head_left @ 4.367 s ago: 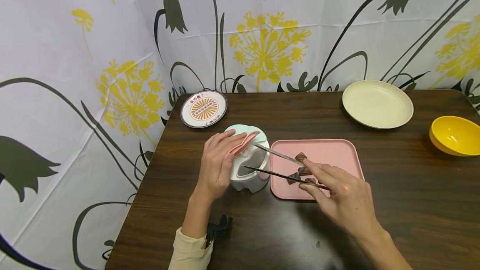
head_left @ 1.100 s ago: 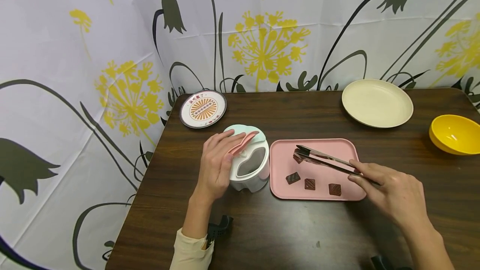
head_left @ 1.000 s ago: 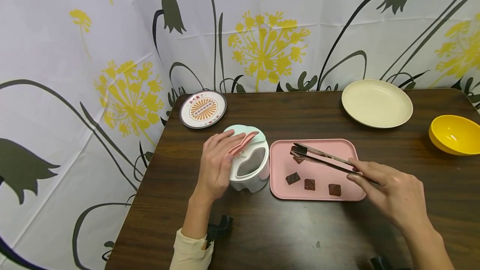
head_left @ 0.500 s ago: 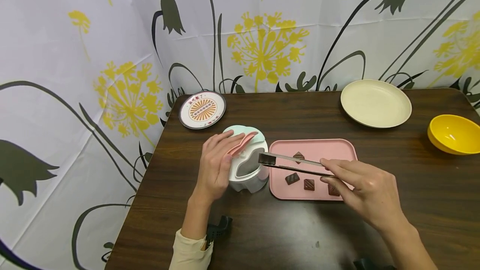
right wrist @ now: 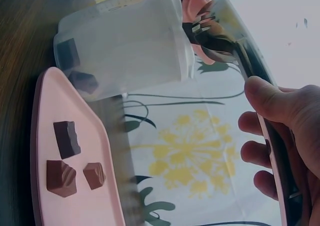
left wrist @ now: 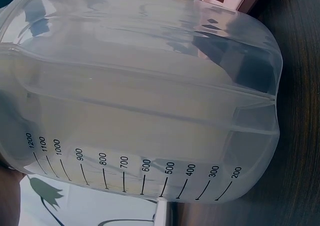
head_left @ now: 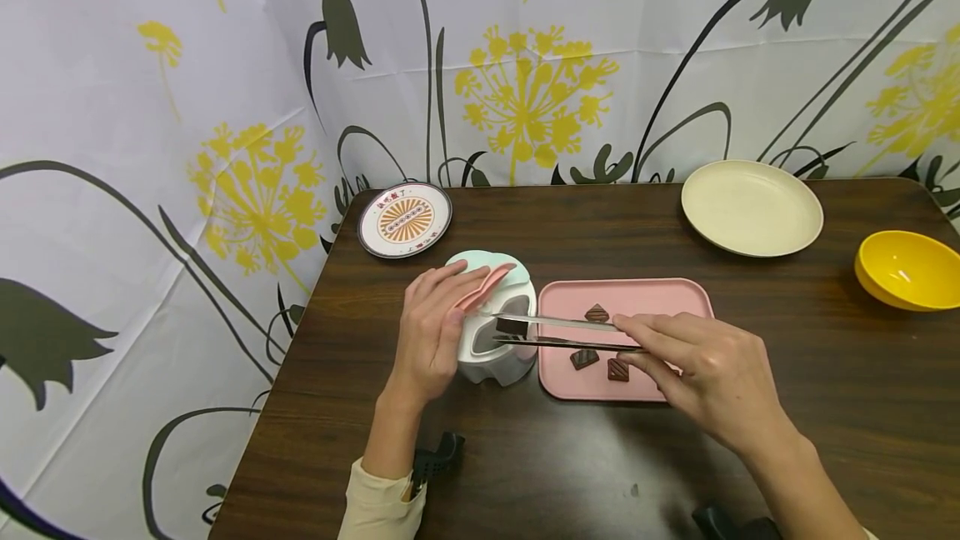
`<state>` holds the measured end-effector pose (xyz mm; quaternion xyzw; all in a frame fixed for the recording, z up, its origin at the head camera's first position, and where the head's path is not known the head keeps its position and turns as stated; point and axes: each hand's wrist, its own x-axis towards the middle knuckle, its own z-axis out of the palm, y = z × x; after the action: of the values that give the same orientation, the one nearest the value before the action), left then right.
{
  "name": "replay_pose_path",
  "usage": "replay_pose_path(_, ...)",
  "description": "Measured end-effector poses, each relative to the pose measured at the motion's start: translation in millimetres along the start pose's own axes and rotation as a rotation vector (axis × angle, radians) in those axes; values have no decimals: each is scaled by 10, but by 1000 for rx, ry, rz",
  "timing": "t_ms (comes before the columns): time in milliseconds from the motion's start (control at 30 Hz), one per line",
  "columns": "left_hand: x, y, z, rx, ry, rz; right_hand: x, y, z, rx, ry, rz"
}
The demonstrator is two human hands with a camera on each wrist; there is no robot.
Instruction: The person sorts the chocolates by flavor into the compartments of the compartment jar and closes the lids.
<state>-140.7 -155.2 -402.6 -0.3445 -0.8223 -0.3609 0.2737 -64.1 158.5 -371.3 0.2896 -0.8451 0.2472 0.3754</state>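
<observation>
My left hand [head_left: 431,327] holds up the pink flap [head_left: 486,287] on the lid of a clear storage jar [head_left: 501,367]; its wall carries volume marks in the left wrist view. My right hand [head_left: 701,369] grips metal tongs [head_left: 570,343], their tips over the jar's opening. At the tips sits a dark chocolate piece [head_left: 512,326]. Through the jar's wall, the right wrist view shows one chocolate [right wrist: 67,53] and another chocolate [right wrist: 84,82] at the bottom. Beside the jar, more chocolates [head_left: 584,358] lie on a pink tray [head_left: 667,294], partly hidden by my right hand.
A patterned white plate [head_left: 405,220] lies at the back left of the dark wooden table [head_left: 562,473]. Toward the back right are a cream plate [head_left: 752,208] and a yellow bowl [head_left: 907,271]. Behind the table hangs a flowered cloth [head_left: 517,90].
The tongs have picked a chocolate off the back of the tray and carried it left over the jar's opening, where their arms now stand wider apart. My left hand has stayed in place.
</observation>
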Motion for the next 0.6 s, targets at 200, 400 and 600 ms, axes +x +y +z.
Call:
replay_pose_path(200,1,3,-6,1,-1,-2,17,-15,14,2,-20,-12)
replay_pose_path(400,5,6,-4,1,1,4,30,-23,41,-1,-37,-10)
replay_pose_path(600,8,12,-1,6,0,0,11,-15,49,4,-60,6)
